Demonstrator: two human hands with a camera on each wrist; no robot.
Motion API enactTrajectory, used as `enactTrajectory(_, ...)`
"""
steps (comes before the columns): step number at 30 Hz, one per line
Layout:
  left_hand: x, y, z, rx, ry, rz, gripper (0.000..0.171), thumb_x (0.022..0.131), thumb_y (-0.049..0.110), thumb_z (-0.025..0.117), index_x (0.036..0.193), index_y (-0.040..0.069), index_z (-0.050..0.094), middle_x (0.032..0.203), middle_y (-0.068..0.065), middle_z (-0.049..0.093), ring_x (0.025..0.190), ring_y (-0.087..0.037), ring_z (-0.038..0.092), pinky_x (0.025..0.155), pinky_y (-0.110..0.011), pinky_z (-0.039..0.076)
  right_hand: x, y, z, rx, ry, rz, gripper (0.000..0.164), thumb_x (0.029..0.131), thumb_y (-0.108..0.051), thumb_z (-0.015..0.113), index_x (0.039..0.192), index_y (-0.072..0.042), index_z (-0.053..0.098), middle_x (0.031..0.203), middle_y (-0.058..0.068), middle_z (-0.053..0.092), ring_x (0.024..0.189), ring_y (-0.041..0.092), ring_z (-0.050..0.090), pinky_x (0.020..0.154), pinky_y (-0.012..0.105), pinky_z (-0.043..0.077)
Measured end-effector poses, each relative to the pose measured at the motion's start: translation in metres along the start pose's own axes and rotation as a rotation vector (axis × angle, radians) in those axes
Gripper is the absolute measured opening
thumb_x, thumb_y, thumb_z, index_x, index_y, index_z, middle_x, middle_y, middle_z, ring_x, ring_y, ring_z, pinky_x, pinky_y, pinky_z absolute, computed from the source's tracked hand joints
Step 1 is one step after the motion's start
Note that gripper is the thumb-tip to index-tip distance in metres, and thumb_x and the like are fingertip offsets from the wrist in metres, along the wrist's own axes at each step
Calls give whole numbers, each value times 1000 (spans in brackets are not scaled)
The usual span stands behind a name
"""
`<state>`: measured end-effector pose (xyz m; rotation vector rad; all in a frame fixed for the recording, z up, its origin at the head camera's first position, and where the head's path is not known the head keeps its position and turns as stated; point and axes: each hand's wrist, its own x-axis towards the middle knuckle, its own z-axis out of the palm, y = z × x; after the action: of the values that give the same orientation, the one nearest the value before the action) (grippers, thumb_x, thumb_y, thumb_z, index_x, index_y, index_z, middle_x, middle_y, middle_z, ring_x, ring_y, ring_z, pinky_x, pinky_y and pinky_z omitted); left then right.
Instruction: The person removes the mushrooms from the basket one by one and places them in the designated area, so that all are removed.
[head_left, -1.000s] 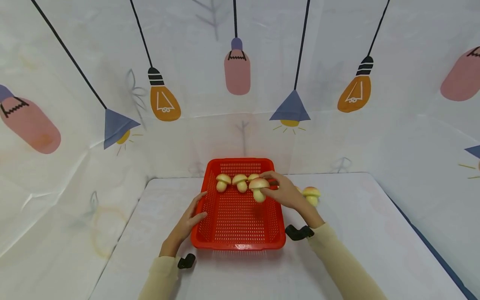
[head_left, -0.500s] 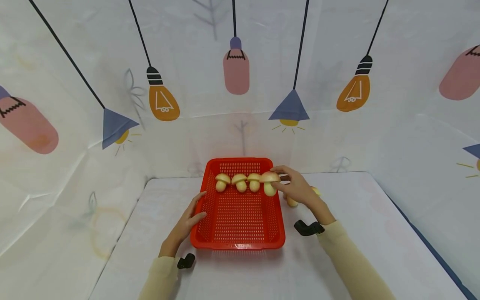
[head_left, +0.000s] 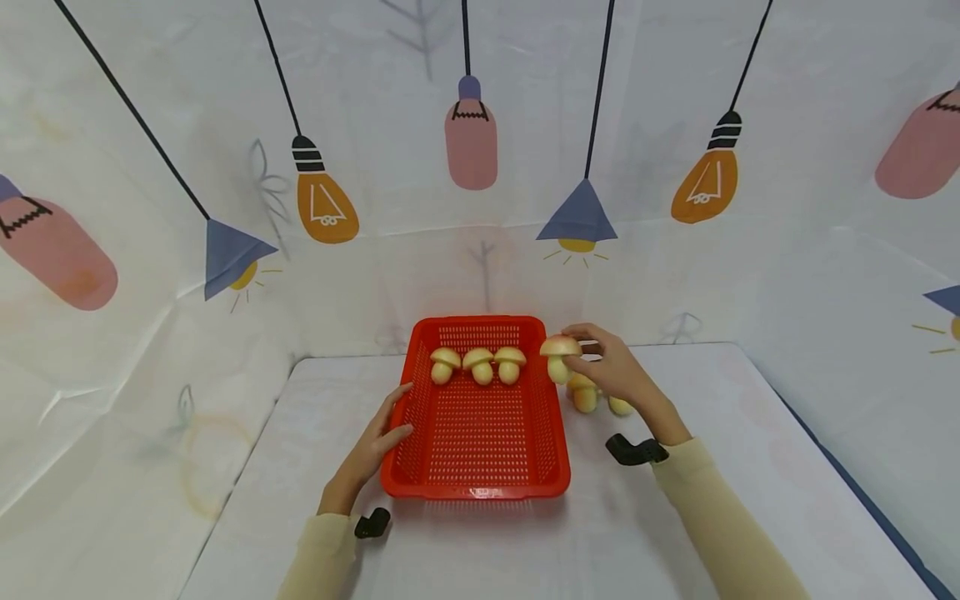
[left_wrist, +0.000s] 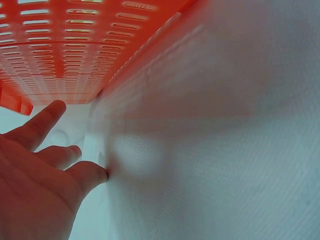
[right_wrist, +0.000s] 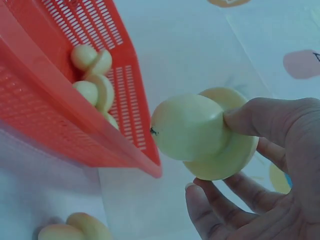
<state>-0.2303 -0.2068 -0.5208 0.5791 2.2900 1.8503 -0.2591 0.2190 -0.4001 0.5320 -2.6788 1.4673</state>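
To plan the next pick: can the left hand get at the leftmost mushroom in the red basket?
Probably yes: the left hand lies at the left rim of the basket, with nothing else visible between it and the leftmost mushroom.

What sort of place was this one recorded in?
Probably a small staged tabletop set-up: white sheeting printed with hanging lamps closes in the back and sides of a white-topped table, where a red basket holds three toy-looking mushrooms.
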Motion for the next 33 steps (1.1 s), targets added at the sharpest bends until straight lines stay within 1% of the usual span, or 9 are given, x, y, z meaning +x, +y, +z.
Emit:
enactTrajectory(3, 0, -1, 0, -2, -2, 2, 68, 104, 18, 52, 164, 21, 21, 158, -23, 33, 131, -46, 47, 94, -31, 53, -1, 4, -4, -12, 10, -7, 45, 99, -21, 69, 140, -5, 58, 140, 18, 61, 122, 44, 61, 101, 56, 51)
enactTrajectory(8, 1, -2, -1, -12, -18, 30, 68, 105, 15, 51, 164, 17, 20, 160, -23, 31, 135, -46, 43, 97, -30, 51, -4, 11, -12, -21, 24, 6, 44, 99, -21, 69, 139, -6, 59, 141, 18, 61, 122, 45, 62, 99, 57, 52)
enactTrajectory(14, 1, -1, -1, 5, -11, 24, 66, 104, 14, 51, 164, 20, 22, 161, -22, 31, 136, -46, 43, 97, -28, 51, -9, 16, -21, -30, 40, 33, 45, 100, -21, 67, 141, -5, 57, 142, 20, 60, 124, 47, 59, 100, 58, 51)
enactTrajectory(19, 2, -1, 0, 8, -10, 20, 66, 105, 15, 51, 164, 20, 22, 162, -22, 30, 138, -46, 42, 98, -28, 50, -14, 21, -29, -38, 56, 58, 45, 100, -20, 67, 141, -4, 57, 143, 20, 58, 124, 47, 59, 98, 52, 53)
enactTrajectory(21, 2, 0, 0, 6, -11, 19, 66, 105, 15, 51, 164, 21, 22, 162, -21, 30, 138, -46, 42, 99, -28, 50, -15, 25, -33, -38, 64, 58, 46, 99, -18, 68, 141, -3, 57, 143, 22, 58, 124, 48, 59, 97, 48, 54)
enactTrajectory(24, 3, -1, 0, 11, -9, 23, 66, 105, 16, 51, 164, 21, 22, 162, -21, 30, 137, -45, 43, 98, -28, 50, -18, 28, -37, -43, 76, 59, 46, 99, -16, 68, 141, -1, 55, 143, 24, 56, 124, 50, 59, 95, 44, 55)
enactTrajectory(26, 2, -1, 0, 14, -8, 29, 66, 104, 16, 51, 164, 21, 23, 162, -21, 30, 136, -45, 43, 98, -28, 50, -20, 30, -39, -50, 81, 64, 47, 100, -16, 67, 142, 0, 54, 144, 26, 55, 124, 51, 58, 95, 44, 55)
enactTrajectory(29, 1, -2, -1, 12, -11, 40, 66, 104, 16, 51, 164, 19, 22, 161, -22, 31, 135, -44, 43, 99, -29, 50, -21, 34, -42, -58, 85, 83, 48, 100, -18, 67, 143, -1, 54, 144, 26, 55, 125, 51, 58, 96, 49, 55)
enactTrajectory(33, 0, -2, -1, 18, -13, 50, 66, 104, 16, 50, 164, 18, 22, 160, -22, 32, 134, -44, 43, 99, -29, 49, -24, 41, -46, -69, 89, 87, 47, 100, -19, 67, 142, -1, 55, 142, 24, 58, 125, 49, 58, 100, 56, 51)
